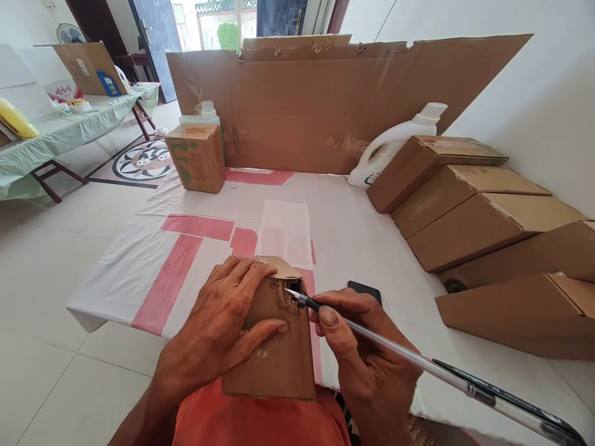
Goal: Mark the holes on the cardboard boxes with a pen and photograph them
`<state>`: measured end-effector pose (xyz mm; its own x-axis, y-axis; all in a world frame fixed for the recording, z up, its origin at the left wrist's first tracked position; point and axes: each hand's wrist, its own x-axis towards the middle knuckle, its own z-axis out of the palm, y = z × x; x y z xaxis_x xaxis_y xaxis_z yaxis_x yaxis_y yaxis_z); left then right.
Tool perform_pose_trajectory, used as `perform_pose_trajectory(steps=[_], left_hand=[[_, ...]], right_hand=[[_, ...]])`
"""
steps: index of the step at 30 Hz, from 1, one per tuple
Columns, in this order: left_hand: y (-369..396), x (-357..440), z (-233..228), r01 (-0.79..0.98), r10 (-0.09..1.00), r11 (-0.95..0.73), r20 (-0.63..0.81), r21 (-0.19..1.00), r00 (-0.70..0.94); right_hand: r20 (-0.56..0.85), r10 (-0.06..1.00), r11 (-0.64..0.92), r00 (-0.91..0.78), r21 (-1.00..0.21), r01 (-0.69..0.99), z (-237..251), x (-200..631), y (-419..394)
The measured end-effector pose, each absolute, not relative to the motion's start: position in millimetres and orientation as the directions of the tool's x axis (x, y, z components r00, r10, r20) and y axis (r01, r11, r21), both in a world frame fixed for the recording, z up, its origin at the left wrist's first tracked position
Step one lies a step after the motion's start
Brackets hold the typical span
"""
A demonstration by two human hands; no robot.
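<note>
A small brown cardboard box [279, 365] leans at the table's front edge, against the red clothing. My left hand [227, 310] grips its upper left part, thumb across the front face and fingers over the top edge. In my right hand [367, 347] is a clear gel pen [400, 352] with a black grip, pinched between thumb and fingers. The pen's metal tip is at a torn, dark hole [294, 288] near the box's upper right corner; whether it touches the cardboard I cannot tell. Scribbled or scuffed marks surround the hole.
A black phone-like object [365, 290] lies behind my right hand. Several cardboard boxes [488, 229] line the right side, near a white jug [395, 145]. Another box [198, 158] stands back left before a clear container. A tall cardboard sheet [297, 111] closes off the back.
</note>
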<state>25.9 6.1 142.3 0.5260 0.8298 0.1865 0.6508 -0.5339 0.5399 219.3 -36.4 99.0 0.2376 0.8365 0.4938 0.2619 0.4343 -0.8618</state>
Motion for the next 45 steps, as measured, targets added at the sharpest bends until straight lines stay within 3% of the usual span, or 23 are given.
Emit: perform_pose_trajectory(steps=[18, 23, 27, 29, 30, 32, 35, 40, 45], left_hand=[[3.5, 25.1, 139.5, 0.644, 0.813, -0.562, 0.203, 0.519, 0.545], [5.4, 25.5, 138.9, 0.652, 0.817, -0.560, 0.210, 0.511, 0.537], [5.2, 23.6, 133.6, 0.661, 0.815, -0.569, 0.228, 0.490, 0.532], [5.5, 21.7, 130.0, 0.670, 0.810, -0.583, 0.262, 0.460, 0.524], [6.3, 20.8, 128.2, 0.673, 0.804, -0.593, 0.282, 0.442, 0.524], [8.9, 19.0, 125.7, 0.669, 0.782, -0.624, 0.324, 0.405, 0.533], [14.0, 17.5, 125.1, 0.659, 0.748, -0.663, 0.356, 0.355, 0.561], [19.9, 18.3, 126.3, 0.659, 0.719, -0.690, 0.387, 0.299, 0.578], [21.5, 18.9, 124.9, 0.678, 0.732, -0.675, 0.381, 0.292, 0.565]], right_hand=[[0.471, 0.880, 0.416, 0.070, -0.832, 0.368, 108.0, 228.3, -39.3], [0.448, 0.880, 0.376, 0.156, -0.860, 0.345, 108.8, 238.6, -45.6], [0.305, 0.898, 0.233, 0.318, -0.941, 0.244, 101.1, 262.0, -33.5], [0.179, 0.944, 0.089, 0.278, -0.947, 0.308, 89.9, 274.9, -17.6], [0.086, 0.972, -0.012, 0.217, -0.910, 0.414, 81.9, 280.1, -8.2], [-0.162, 0.979, -0.199, 0.120, -0.691, 0.695, 61.8, 285.6, 10.8], [-0.351, 0.929, -0.292, 0.117, -0.501, 0.815, 27.6, 280.6, 32.4], [-0.460, 0.875, -0.343, 0.148, -0.376, 0.861, -8.0, 263.3, 43.8], [-0.413, 0.886, -0.370, 0.212, -0.353, 0.859, -4.2, 265.5, 33.5]])
